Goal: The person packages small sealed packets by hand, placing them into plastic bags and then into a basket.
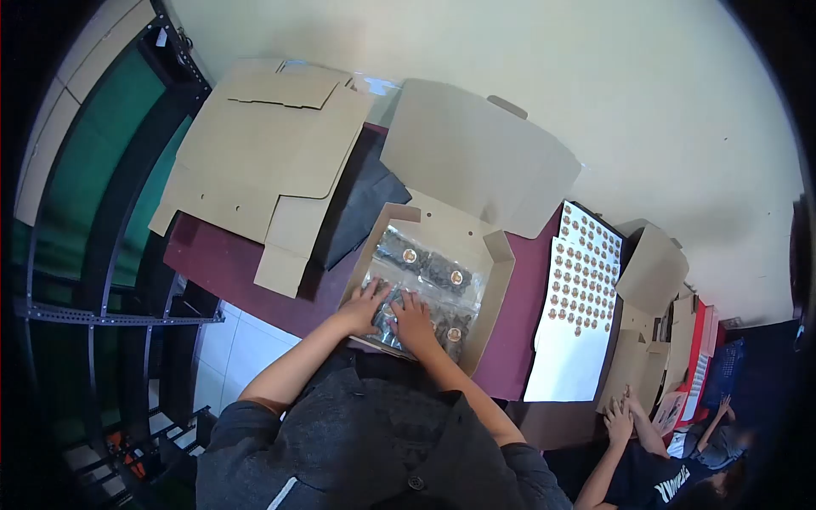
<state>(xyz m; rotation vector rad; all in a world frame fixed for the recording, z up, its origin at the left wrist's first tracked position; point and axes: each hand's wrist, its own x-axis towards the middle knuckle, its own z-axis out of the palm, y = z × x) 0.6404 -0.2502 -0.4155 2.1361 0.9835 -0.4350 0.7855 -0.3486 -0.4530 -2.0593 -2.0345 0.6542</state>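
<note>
An open cardboard box (486,340) stands on the table in front of me, its lid (476,153) raised behind it. Inside lie several clear plastic packets (444,274) with dark contents, which I cannot identify, and round orange-and-white stickers. My left hand (363,308) rests on the packets near the box's left front corner, fingers spread. Just to its right, my right hand (414,323) lies on the front packets, palm down and fingers stretched out. Both hands partly cover the packets beneath them.
Flat cardboard box blanks (272,144) lie at the left, beside a black sheet or bag (365,200). A sheet of round stickers (582,280) is on the maroon table (518,357) at right. Farther right, a co-worker's hands (622,416) are at another open box (631,357). Dark shelving (110,319) stands left.
</note>
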